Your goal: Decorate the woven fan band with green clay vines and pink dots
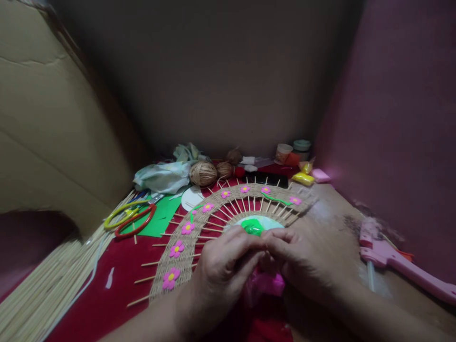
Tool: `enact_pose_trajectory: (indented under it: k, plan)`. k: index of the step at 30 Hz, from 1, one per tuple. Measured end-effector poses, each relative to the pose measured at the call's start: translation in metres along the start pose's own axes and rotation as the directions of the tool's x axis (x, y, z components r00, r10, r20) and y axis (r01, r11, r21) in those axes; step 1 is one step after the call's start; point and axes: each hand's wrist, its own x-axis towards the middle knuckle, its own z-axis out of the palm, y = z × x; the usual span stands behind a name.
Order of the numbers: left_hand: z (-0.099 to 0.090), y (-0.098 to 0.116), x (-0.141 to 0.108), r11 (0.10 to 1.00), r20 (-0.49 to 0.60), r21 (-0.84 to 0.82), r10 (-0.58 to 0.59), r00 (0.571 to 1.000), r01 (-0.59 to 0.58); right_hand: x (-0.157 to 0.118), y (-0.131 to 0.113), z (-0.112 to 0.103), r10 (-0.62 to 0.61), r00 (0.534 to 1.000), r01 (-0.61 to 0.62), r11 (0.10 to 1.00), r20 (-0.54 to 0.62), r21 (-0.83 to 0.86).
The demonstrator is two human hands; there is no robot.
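My left hand [228,261] and my right hand [290,249] meet fingertip to fingertip, both closed in a pinch. Whatever sits between the fingers is hidden. Just beyond the fingertips a lump of bright green clay [252,226] shows on the pale blue centre [272,221] of a woven fan. Thin sticks radiate through the fan's arched twine band [206,221], which carries several pink flowers [176,249] with yellow middles and a curving green strand [276,199]. Below the hands lies something bright pink [272,284], partly covered by them.
On the left are scissors [135,221], green paper [160,219] and a bundle of sticks [67,280]. Twine balls [203,173], a black phone [267,179] and yellow clay packets [303,178] lie along the back. A pink glue gun [399,266] rests at right, near the wall.
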Motion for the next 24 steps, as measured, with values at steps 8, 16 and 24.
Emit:
enact_pose_trajectory:
  k: [8, 16, 24]
  plan:
    - [0.005, -0.002, -0.003, 0.991, -0.041, -0.076, -0.111, 0.993, 0.108, -0.001, -0.011, 0.002, 0.027, 0.998, -0.026, 0.999, -0.058, 0.029]
    - [0.008, -0.009, -0.003, 0.986, -0.011, 0.156, 0.07, 0.998, -0.067, 0.017, -0.075, -0.045, -0.365, 0.872, 0.194, 0.869, -0.327, -0.454]
    - [0.012, -0.021, -0.005, 0.963, 0.014, 0.241, 0.117, 0.993, -0.117, 0.04, -0.079, -0.077, -0.39, 0.866, 0.03, 0.667, -0.314, -0.744]
